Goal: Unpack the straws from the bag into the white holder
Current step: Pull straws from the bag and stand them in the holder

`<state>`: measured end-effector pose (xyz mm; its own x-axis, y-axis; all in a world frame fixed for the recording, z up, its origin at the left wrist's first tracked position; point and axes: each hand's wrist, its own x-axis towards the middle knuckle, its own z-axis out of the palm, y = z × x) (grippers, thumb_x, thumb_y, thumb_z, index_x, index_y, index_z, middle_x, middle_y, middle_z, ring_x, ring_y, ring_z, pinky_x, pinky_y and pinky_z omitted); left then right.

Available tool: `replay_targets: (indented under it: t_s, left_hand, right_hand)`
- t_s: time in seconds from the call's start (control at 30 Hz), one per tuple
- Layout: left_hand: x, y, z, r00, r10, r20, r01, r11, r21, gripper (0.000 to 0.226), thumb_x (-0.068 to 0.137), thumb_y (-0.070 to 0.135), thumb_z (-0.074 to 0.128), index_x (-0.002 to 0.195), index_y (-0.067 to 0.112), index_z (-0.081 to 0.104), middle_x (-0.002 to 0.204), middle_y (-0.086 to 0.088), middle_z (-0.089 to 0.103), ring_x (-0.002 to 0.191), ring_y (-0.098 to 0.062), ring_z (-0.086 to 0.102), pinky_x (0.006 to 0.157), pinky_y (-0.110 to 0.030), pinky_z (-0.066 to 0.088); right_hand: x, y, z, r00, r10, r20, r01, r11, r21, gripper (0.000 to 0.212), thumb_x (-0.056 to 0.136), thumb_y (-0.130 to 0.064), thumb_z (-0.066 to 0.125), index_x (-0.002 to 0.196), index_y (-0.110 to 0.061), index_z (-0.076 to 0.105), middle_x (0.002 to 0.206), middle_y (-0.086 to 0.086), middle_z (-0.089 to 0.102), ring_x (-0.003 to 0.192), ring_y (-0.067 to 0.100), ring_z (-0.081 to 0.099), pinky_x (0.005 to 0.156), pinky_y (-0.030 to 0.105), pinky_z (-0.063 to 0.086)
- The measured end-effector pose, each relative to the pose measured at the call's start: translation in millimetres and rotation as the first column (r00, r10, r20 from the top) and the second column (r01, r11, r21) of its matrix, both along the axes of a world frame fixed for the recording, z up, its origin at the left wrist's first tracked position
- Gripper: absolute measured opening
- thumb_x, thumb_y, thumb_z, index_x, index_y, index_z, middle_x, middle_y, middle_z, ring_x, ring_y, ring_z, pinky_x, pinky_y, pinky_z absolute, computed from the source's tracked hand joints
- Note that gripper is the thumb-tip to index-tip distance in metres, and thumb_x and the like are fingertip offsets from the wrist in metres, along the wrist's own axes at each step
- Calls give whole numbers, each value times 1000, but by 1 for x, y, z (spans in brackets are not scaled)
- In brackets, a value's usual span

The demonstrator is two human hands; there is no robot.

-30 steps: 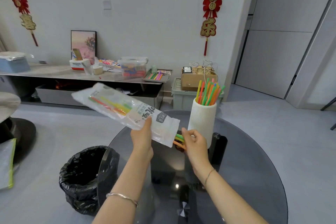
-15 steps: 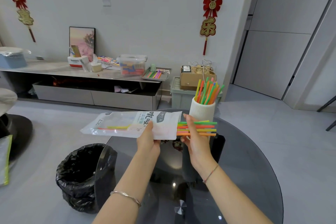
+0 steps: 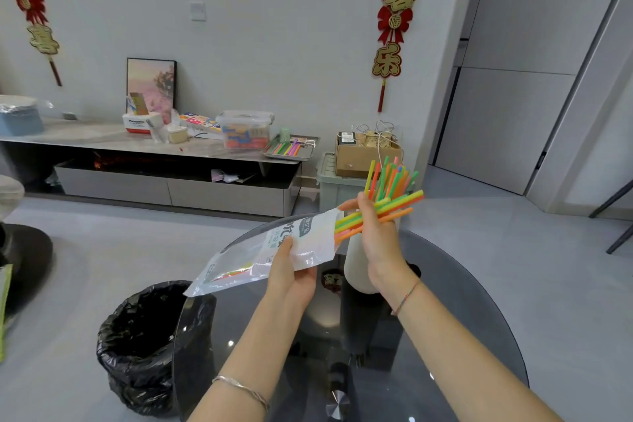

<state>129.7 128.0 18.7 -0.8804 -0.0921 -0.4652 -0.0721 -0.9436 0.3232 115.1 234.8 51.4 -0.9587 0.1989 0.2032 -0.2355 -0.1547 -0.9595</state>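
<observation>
Glass table (image 3: 472, 312): round, dark; taken as the landmark. A black-lined bin (image 3: 144, 343) is set on the floor at its left edge.

White holder (image 3: 358, 267): stood upright on the table's far part, largely hidden behind the right hand; coloured straws are already seen fanning from its top.

Bag (image 3: 263, 253): held above the table's left rim, mouth raised toward the holder, gripped by the left hand (image 3: 291, 271), which is closed on its lower edge. A few straws are left inside.

Straw bundle (image 3: 383, 212): half drawn from the bag's mouth, clasped in the right hand (image 3: 380, 236), just in front of the holder.

Risk, as judged: a loose clasp could let straws slide out and be scattered across the table or floor; the holder could be knocked over.
</observation>
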Motion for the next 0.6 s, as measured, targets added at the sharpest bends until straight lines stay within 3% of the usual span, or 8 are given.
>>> replay_targets:
  t_s: [0.1,0.13,0.17,0.23,0.33,0.43,0.6]
  left_hand:
    - [-1,-4,1,1000,14,12,-14,999,39,47,94,15,56,138,11,42,117,-12,63,104,-25,62,58,-34,56]
    - [-1,-5,2,1000,20,16,-20,998,52,46,94,16,56,137,11,43,116,-11,63,101,-24,63,55,-33,57]
    - [-1,-6,3,999,24,21,-25,998,62,44,94,16,56,136,11,45,119,-11,63,98,-23,63,53,-31,57]
    - [-3,-8,5,999,29,21,-31,996,82,42,94,14,55,135,9,47,128,-11,61,89,-21,64,55,-28,55]
    - [-5,-6,7,999,33,2,-33,994,109,41,94,10,55,135,8,48,131,-10,60,81,-19,64,53,-29,56]
    - [-5,0,11,1000,11,-23,-10,999,54,41,95,9,53,135,8,46,132,-11,59,97,-20,62,67,-36,51]
    - [-5,6,15,998,0,-56,1,1000,13,46,95,8,53,139,9,41,131,-13,59,100,-22,60,63,-40,51]
  right_hand:
    - [-9,9,35,999,-3,-49,-1,996,-92,40,98,-25,43,69,-8,62,87,8,70,92,12,62,86,24,41]
    - [-11,13,49,997,18,-77,-27,992,-120,40,99,-25,41,68,-7,60,86,11,70,92,16,63,88,28,44]
    - [-13,16,61,993,46,-107,-63,984,-165,42,99,-25,41,63,-8,56,78,9,70,84,18,64,86,30,49]
    - [-15,19,83,985,84,-150,-124,950,-287,45,99,-25,40,57,-11,45,50,1,59,57,17,59,66,29,54]
    - [-18,20,107,984,74,-163,-131,919,-371,47,98,-28,42,54,-15,32,37,-6,32,33,9,34,41,20,34]
    - [-22,18,116,983,90,-158,-147,905,-399,47,96,-26,47,53,-16,30,34,-8,27,29,6,24,36,18,22]
    - [-26,13,106,985,159,-73,-175,922,-345,49,96,-27,45,52,-18,26,32,-8,24,28,6,21,34,18,18]
